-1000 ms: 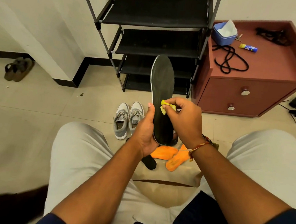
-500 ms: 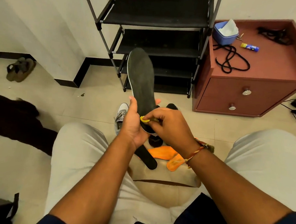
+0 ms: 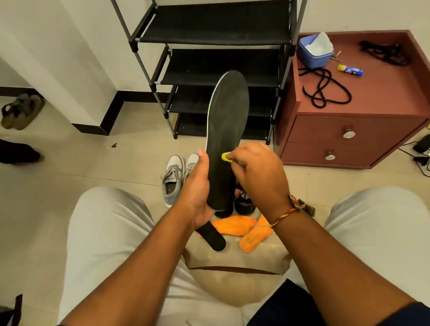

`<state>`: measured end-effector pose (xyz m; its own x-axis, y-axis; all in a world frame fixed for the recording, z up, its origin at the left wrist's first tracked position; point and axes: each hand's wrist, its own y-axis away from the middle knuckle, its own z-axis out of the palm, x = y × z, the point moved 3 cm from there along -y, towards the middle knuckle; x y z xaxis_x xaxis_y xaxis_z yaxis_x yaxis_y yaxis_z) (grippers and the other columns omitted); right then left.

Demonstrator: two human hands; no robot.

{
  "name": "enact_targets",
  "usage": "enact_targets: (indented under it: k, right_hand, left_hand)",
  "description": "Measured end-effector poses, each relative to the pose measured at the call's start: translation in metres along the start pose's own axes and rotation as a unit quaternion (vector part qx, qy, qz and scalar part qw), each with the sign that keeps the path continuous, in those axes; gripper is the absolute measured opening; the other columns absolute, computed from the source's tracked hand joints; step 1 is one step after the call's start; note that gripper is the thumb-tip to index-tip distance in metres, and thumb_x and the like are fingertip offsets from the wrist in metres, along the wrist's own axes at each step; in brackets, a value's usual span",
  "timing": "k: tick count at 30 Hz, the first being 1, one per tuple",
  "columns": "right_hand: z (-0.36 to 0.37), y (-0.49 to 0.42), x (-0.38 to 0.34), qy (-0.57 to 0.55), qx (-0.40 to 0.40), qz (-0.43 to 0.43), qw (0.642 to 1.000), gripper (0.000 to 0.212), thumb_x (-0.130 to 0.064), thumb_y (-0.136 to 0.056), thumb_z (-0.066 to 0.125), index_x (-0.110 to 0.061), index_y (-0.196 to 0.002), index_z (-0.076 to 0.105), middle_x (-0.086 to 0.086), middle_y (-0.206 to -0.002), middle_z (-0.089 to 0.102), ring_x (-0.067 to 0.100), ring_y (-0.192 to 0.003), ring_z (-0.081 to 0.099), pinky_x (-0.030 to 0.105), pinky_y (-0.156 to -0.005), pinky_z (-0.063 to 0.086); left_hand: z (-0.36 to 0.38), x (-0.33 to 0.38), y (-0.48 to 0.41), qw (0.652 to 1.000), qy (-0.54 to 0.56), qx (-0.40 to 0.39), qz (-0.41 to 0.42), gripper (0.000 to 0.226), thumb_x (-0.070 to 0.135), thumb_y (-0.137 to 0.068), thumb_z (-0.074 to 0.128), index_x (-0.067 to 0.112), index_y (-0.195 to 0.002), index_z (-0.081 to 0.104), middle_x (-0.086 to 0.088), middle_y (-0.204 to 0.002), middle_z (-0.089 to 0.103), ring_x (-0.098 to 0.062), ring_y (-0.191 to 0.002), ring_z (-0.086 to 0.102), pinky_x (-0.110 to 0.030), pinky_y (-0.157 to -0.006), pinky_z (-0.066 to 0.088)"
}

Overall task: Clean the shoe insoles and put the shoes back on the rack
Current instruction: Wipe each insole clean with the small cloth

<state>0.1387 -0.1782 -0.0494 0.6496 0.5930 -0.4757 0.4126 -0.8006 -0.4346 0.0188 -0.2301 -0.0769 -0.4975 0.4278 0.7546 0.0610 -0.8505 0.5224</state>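
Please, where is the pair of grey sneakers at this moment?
In the head view, the pair of grey lace-up sneakers stands on the floor left of centre, before the black metal shoe rack, partly behind the left hand.

Two grey shoes (image 3: 171, 182), two brown sandals (image 3: 21, 114), one rack (image 3: 217, 18).
Two black insoles (image 3: 225, 137), two orange insoles (image 3: 231, 225), one yellow cloth (image 3: 226, 156); one cabinet (image 3: 388, 93) with two knobs (image 3: 348, 133), one blue tub (image 3: 314, 57), one glue stick (image 3: 349, 70).
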Motion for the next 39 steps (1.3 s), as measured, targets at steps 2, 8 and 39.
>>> enact_targets:
  k: [2,8,39]
  right_hand:
    - [-0.006,-0.006,0.012,0.003,0.038,0.017,0.999,0.009,-0.013,-0.088,0.068,-0.012,-0.094,0.075,0.005,-0.092,0.070,0.026,-0.088,0.063,0.039,-0.079,0.051]
    - [-0.023,-0.010,0.043,-0.070,0.127,0.102,0.984,0.012,-0.019,-0.091,0.068,-0.014,-0.097,0.076,0.001,-0.094,0.072,0.017,-0.088,0.065,0.038,-0.079,0.055]
    - [-0.032,-0.011,0.045,-0.155,0.140,0.169,0.963,0.011,-0.021,-0.090,0.070,-0.016,-0.097,0.077,-0.005,-0.095,0.072,0.006,-0.090,0.065,0.028,-0.080,0.054]
  left_hand:
    - [0.003,-0.006,0.001,1.000,-0.001,-0.021,-0.019,0.077,0.070,-0.099,0.023,0.015,-0.121,0.071,-0.014,-0.110,0.072,-0.022,-0.088,0.069,-0.036,-0.072,0.054]
    - [0.010,-0.013,0.005,0.995,-0.005,-0.087,-0.050,0.077,0.067,-0.100,0.022,0.009,-0.127,0.064,-0.015,-0.114,0.066,-0.020,-0.085,0.061,-0.035,-0.070,0.047]
    - [0.013,-0.007,0.014,0.987,-0.101,-0.119,-0.042,0.076,0.065,-0.094,0.036,0.007,-0.139,0.053,-0.020,-0.113,0.067,-0.025,-0.084,0.064,-0.039,-0.068,0.048]
